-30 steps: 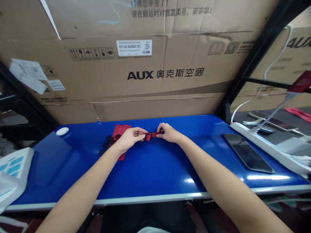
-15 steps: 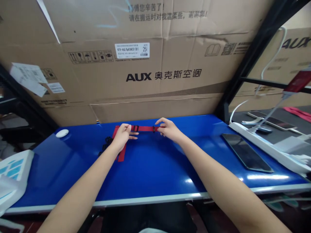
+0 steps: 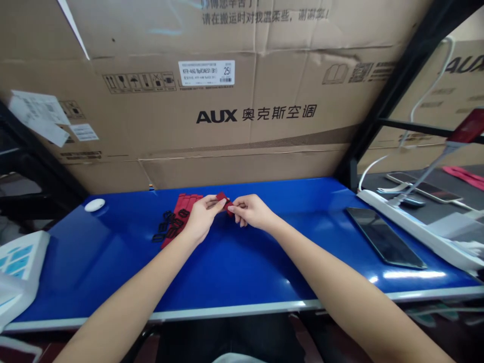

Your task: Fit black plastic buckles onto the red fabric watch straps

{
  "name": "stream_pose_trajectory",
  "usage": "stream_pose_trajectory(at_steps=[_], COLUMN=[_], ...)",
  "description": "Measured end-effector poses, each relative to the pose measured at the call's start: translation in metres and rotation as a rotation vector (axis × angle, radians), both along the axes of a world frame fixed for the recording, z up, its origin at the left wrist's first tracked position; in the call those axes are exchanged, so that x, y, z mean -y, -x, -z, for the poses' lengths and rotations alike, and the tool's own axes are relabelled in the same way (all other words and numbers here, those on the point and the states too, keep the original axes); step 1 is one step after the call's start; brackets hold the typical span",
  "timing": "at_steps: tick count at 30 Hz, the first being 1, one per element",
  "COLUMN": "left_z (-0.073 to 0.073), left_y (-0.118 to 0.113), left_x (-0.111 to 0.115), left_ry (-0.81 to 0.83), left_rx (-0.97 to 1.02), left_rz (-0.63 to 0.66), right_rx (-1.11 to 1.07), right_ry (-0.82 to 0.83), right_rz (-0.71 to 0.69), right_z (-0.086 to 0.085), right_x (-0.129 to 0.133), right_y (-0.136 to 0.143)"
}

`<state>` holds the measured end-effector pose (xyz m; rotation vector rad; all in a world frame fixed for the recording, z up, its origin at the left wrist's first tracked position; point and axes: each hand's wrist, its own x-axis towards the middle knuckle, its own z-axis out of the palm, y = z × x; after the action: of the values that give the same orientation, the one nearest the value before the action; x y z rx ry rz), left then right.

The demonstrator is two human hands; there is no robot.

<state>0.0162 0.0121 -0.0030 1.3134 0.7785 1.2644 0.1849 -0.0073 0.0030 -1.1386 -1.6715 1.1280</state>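
Both hands meet above the middle of the desk [image 3: 234,272], toward its far side, fingertips close together on a short red strap [image 3: 220,195]. Left hand [image 3: 200,217] pinches it between thumb and fingers, one end of the red showing above the thumb. Right hand [image 3: 254,212] grips it from the other side, thumb and forefinger narrowed on the red, the other fingers curled beneath. Fingers cover much of the strap, so I cannot tell whether a buckle is on it.

Just left of the left hand, several flat red bands [image 3: 185,200] lie side by side on the desk, partly behind that hand. Black buckles [image 3: 172,220] are scattered at their left edge, some resting over the red, some on the blue surface.

Farther left sit a round white disc [image 3: 94,205] near the back edge and a white machine [image 3: 22,262] with blue patches, cut off by the frame. On the right, well apart from the hands, a dark phone [image 3: 385,237] lies flat, slanting beside a white power strip [image 3: 416,225]. Behind the desk stands a large brown carton [image 3: 245,136], printed "AUX", with a white label [image 3: 206,73] above the lettering.
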Motion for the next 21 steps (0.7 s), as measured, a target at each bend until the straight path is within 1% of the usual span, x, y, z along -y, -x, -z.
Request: stream_pose_trajectory(at_steps=[6, 10, 12, 14, 16, 17, 21], left_z=[0.003, 0.000, -0.002, -0.003, -0.002, -0.001, 0.001], left_y=[0.001, 0.001, 0.000, -0.001, -0.001, -0.001, 0.001], left_x=[0.003, 0.007, 0.008, 0.008, 0.005, 0.003, -0.001], left_ry=[0.042, 0.077, 0.094, 0.108, 0.109, 0.100, 0.042], left_rx=[-0.082, -0.089, -0.064, -0.041, -0.020, -0.011, -0.022], left_rz=[0.019, 0.063, 0.089, 0.094, 0.061, 0.029, -0.087], right_rx=[0.148, 0.181, 0.174, 0.146, 0.114, 0.107, 0.094], right_ry=[-0.208, -0.246, -0.283, -0.326, -0.352, -0.353, -0.265], right_rz=[-0.013, 0.008, 0.055, 0.131, 0.176, 0.172, 0.096], right_z=[-0.004, -0.003, -0.002, 0.001, 0.004, 0.005, 0.008], right_x=[0.003, 0.000, -0.003, -0.005, -0.007, -0.007, -0.006], right_y=[-0.005, -0.007, -0.006, -0.004, -0.002, 0.000, 0.004])
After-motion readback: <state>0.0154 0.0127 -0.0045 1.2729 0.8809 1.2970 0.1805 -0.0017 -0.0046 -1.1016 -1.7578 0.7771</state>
